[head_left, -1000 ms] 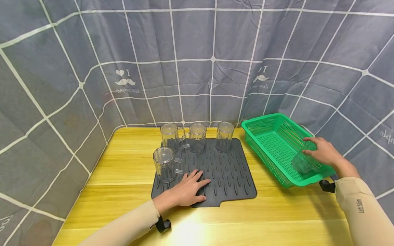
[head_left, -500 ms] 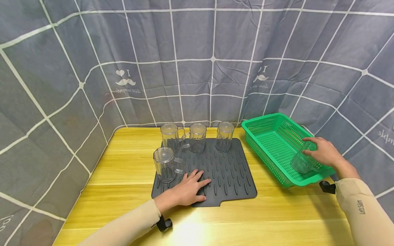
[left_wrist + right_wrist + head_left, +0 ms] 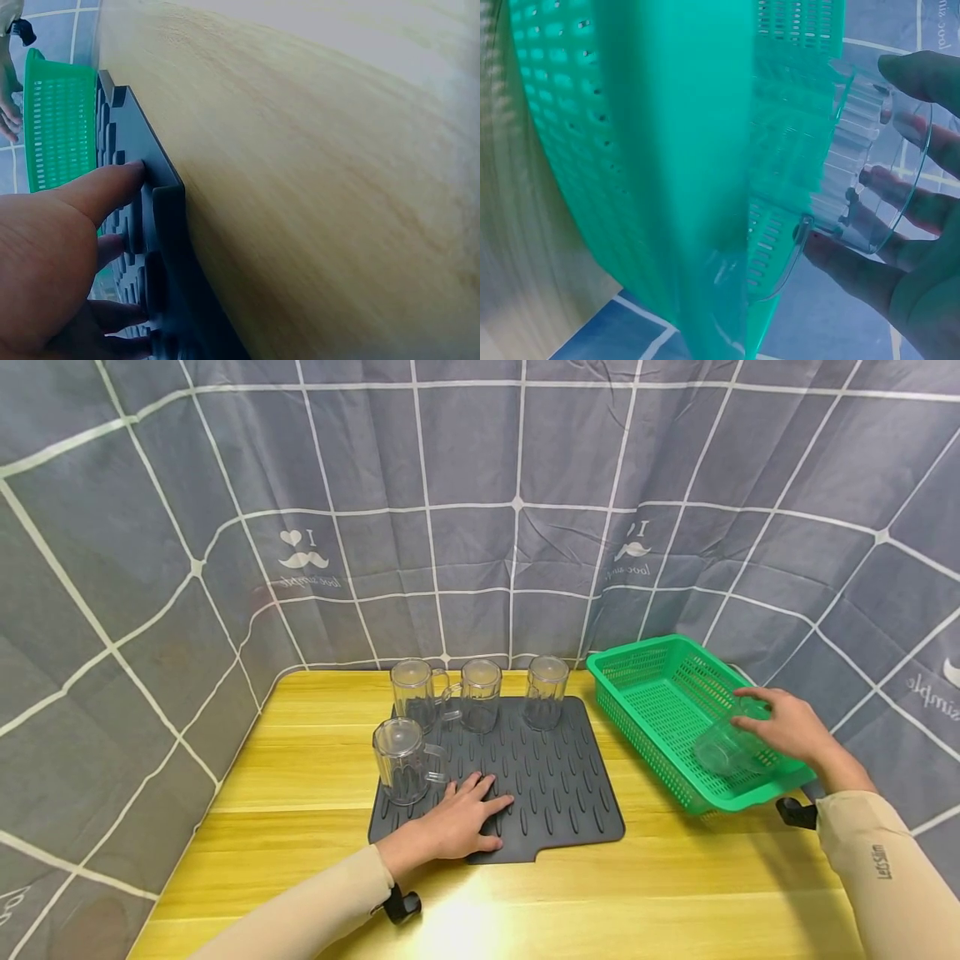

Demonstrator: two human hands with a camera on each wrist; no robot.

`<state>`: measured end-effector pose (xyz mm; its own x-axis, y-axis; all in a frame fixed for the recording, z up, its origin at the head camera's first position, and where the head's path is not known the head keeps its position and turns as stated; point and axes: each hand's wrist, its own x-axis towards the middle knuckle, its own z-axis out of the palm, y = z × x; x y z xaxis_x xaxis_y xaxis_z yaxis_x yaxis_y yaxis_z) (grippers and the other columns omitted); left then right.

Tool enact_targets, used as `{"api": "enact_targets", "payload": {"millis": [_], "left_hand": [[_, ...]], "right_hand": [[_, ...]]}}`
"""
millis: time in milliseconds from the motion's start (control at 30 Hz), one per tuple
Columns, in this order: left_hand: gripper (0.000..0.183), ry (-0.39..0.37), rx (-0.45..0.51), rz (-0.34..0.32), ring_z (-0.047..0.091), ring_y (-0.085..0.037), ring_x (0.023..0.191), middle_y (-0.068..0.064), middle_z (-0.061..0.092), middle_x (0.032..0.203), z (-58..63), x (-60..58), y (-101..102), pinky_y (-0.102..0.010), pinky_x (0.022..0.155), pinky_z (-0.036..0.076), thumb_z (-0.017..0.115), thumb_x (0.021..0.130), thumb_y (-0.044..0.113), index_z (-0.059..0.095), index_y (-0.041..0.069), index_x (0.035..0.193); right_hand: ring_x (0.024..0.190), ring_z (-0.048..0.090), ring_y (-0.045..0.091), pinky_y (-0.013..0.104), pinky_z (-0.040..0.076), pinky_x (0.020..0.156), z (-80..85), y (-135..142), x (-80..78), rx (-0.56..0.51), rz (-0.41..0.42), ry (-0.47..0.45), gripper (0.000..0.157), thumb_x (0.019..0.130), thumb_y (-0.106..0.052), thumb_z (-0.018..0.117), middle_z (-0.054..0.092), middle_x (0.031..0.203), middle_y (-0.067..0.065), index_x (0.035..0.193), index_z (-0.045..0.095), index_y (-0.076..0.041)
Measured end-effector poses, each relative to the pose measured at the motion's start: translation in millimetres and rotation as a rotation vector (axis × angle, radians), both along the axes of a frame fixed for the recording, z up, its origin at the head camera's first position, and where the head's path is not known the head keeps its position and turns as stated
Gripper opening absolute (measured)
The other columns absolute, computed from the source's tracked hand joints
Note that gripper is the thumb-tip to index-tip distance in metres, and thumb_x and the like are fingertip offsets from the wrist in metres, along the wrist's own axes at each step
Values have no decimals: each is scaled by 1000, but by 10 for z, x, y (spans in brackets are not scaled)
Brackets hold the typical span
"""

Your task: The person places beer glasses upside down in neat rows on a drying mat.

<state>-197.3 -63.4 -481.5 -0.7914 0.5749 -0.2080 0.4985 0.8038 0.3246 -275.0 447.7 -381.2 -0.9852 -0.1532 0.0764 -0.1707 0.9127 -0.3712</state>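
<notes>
My left hand point(image 3: 461, 825) lies with spread fingers on a black ribbed drying mat point(image 3: 573, 806); in the left wrist view the thumb point(image 3: 120, 184) rests near the mat's edge. At the right, my right hand point(image 3: 791, 727) grips a clear glass mug point(image 3: 723, 752) by its rim end, inside the green basket point(image 3: 641, 747). That mug leans, its other end low in the basket. In the right wrist view, fingers and thumb surround the mug point(image 3: 847, 157), and its handle point(image 3: 791, 262) points down. Several like mugs stand on the mat, including one point(image 3: 403, 764) close to my left hand.
Three mugs line the mat's back edge: a left one point(image 3: 416, 697), a middle one point(image 3: 480, 697) and a right one point(image 3: 546, 693). The yellow wooden table point(image 3: 300, 760) ends at a grey checked curtain point(image 3: 472, 560) behind and at both sides.
The glass mug in my right hand has shifted slightly left in the basket and leans further over. My left hand and the mugs on the mat stay where they were.
</notes>
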Motion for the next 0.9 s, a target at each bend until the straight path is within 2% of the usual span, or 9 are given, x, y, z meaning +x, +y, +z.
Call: {"api": "enact_targets", "payload": {"millis": [533, 900], "left_hand": [[68, -1, -4, 12, 19, -40, 153, -15, 25, 165, -17, -7, 30, -68, 115, 26, 70, 93, 47, 44, 30, 154], [68, -5, -12, 2, 18, -39, 154, -15, 24, 166, 13, -14, 33, -68, 116, 25, 69, 95, 46, 43, 30, 155]], "right_hand": [[127, 42, 57, 71, 41, 87, 146, -174, 33, -104, -41, 23, 65, 100, -43, 61, 41, 149, 35, 150, 44, -5], [130, 42, 53, 68, 40, 90, 268, -353, 50, -208, -55, 102, 66, 98, -43, 64, 45, 146, 29, 151, 45, -8]]}}
